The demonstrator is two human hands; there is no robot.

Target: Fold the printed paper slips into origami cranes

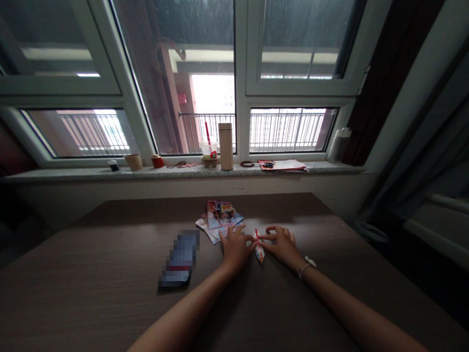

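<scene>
A small, narrow piece of folded printed paper (pixel 260 253), white with red and blue marks, sits over the brown table between my hands. From its left side my left hand (pixel 236 247) pinches it between thumb and forefinger, the other fingers spread toward the back. My right hand (pixel 284 246) pinches the same paper from the right, its fingers curled. A white and pink band (pixel 307 266) circles my right wrist. Just beyond my left hand lies a loose pile of colourful printed sheets (pixel 220 217). How the paper is folded is too small to make out.
A pixelated dark phone-like object (pixel 179 259) lies left of my left arm on the brown table (pixel 91 293). Along the stone windowsill (pixel 176 172) stand a beige thermos (pixel 225 146), a cup with a red straw (pixel 209 147), a paper cup (pixel 134 162), scissors (pixel 268 165) and red papers (pixel 289 165).
</scene>
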